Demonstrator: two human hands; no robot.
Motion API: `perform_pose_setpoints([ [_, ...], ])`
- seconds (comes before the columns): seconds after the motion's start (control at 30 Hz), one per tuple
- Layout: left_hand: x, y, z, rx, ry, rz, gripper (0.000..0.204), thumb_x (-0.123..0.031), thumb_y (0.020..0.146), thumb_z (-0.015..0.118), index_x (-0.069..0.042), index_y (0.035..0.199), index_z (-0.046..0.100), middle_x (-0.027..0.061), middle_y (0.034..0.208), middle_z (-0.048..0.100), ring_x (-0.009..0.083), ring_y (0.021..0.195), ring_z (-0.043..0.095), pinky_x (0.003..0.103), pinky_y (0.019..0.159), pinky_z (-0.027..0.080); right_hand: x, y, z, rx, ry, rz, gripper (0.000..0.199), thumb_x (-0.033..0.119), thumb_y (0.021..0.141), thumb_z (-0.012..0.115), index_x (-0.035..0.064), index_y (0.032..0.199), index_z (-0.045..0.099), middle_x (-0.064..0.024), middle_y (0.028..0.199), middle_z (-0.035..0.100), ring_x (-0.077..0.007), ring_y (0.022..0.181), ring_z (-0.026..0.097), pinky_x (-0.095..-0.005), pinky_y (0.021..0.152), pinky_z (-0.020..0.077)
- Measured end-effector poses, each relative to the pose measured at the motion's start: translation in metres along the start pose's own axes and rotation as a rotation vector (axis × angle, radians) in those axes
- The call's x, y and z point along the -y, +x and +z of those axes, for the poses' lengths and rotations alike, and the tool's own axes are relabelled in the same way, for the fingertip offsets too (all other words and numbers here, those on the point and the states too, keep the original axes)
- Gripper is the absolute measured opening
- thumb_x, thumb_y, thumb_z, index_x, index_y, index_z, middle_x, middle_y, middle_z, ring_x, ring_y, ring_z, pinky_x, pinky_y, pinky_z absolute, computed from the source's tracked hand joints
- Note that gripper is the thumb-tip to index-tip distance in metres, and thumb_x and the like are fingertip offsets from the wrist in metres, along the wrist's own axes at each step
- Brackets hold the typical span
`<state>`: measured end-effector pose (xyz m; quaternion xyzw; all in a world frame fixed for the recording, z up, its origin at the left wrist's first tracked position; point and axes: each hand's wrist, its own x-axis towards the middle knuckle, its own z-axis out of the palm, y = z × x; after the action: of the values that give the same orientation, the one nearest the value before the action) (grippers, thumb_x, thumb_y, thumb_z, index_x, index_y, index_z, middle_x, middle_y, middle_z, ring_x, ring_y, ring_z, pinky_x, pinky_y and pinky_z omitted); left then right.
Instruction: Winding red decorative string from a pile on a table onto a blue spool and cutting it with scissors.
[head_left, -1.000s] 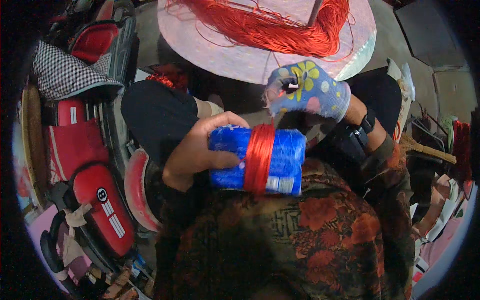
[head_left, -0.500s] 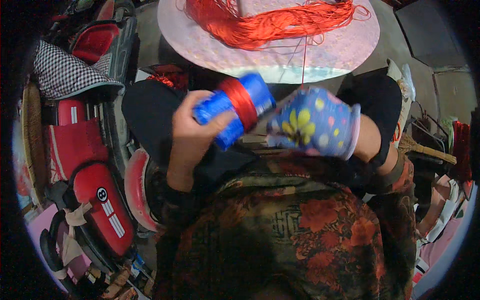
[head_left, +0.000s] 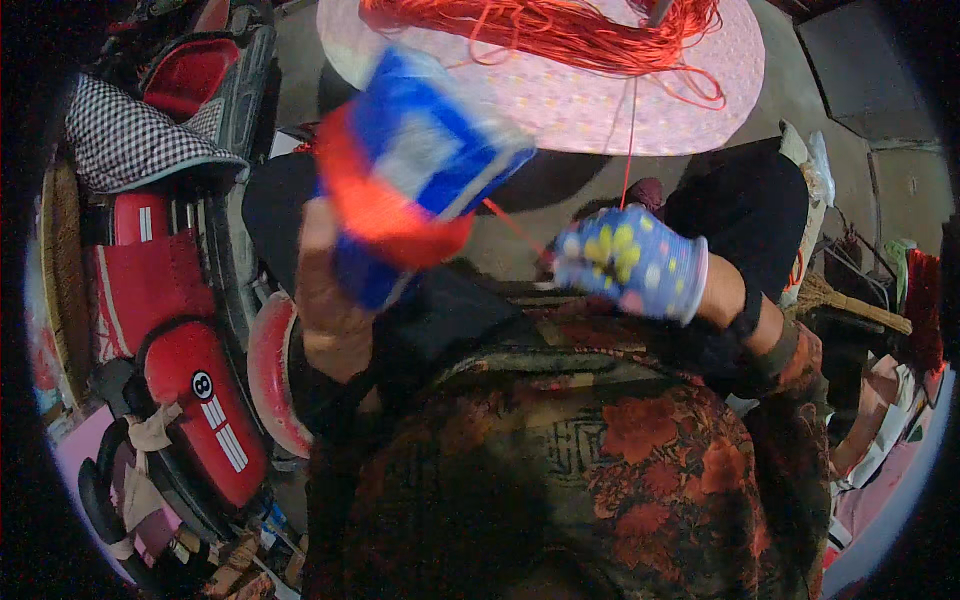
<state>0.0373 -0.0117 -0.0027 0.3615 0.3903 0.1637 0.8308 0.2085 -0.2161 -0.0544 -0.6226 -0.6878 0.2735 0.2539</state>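
My bare left hand [head_left: 330,300] is closed round the lower end of a blue-and-white block-shaped pack [head_left: 430,150], which is tilted and blurred by motion. A broad band of red cord [head_left: 385,205] is wound about the pack's middle. On my right hand [head_left: 625,262] is a blue glove with flowers and dots. Its fingers are pinched on the red cord, which runs left to the pack and up as a thin strand [head_left: 629,140] to a loose skein of red cord [head_left: 540,40]. The skein lies on a round pink cover [head_left: 560,115].
Left of me stands a red ride-on toy [head_left: 205,400] with black parts, and a checked cloth [head_left: 140,140] lies above it. At the right are a straw whisk broom [head_left: 855,305] and bundled red material [head_left: 925,310]. My dark-trousered knees [head_left: 745,200] flank the work.
The pack has moved up and left and turned, showing a white-patterned face. My gloved hand has dropped slightly, and a taut length of cord now spans between the two hands.
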Motion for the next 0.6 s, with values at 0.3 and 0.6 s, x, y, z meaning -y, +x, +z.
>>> perform_pose_setpoints([
  [0.3,0.026,0.005,-0.023,0.634,0.753,-0.065,0.052,-0.024,0.069,0.081,-0.003,0.110,0.058,0.0027,0.094,0.061,0.0105,0.084,0.058,0.029,0.077,0.050,0.000,0.043,-0.049,-0.089,0.381,0.068,0.022,0.028,0.088,0.065,0.0054,0.086,0.066,-0.0097,0.076,0.067,-0.0220,0.070,0.065,-0.0324,0.063,0.0490],
  [0.6,0.017,0.000,-0.024,0.200,-0.106,0.177,0.050,-0.022,0.072,0.080,-0.003,0.111,0.058,0.0026,0.096,0.061,0.0106,0.087,0.058,0.030,0.080,0.050,-0.012,0.008,0.008,-0.029,0.496,0.207,0.022,0.024,0.092,0.059,0.0033,0.096,0.065,-0.0149,0.084,0.067,-0.0303,0.076,0.066,-0.0354,0.069,0.0521],
])
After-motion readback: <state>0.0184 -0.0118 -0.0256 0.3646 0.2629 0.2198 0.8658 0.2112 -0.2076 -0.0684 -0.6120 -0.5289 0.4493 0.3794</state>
